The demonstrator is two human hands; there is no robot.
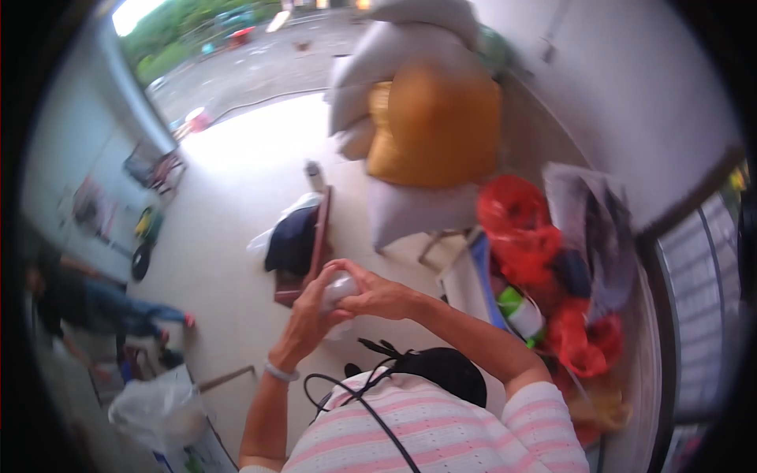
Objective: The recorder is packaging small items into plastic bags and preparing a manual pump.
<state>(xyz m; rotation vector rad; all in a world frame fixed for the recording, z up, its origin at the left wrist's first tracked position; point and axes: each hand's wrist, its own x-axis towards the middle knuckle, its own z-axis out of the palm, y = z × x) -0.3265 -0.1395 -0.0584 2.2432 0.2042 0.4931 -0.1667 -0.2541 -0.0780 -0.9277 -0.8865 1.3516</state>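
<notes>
Both hands are raised before my chest and close together around a small whitish, shiny thing [340, 288]. It could be thin plastic or something wrapped in it; blur and the fingers hide its shape. My left hand [307, 308], with a pale bangle [281, 371] on the wrist, grips it from the left. From the right, my right hand [378, 294] curls over it, and the fingertips of both hands meet at the top. Just beyond the hands is a reddish-brown wooden seat [324, 222], with dark cloth [293, 239] and a white plastic bag [303, 204] on it.
A bottle [314, 175] stands past the seat. Filled sacks [408, 50], one orange-yellow [440, 133], are piled ahead. Red plastic bags [520, 227] crowd the right side. Another person [97, 301] is at left, near a table with a clear plastic bag [157, 411]. Black cables [378, 408] hang over my shirt.
</notes>
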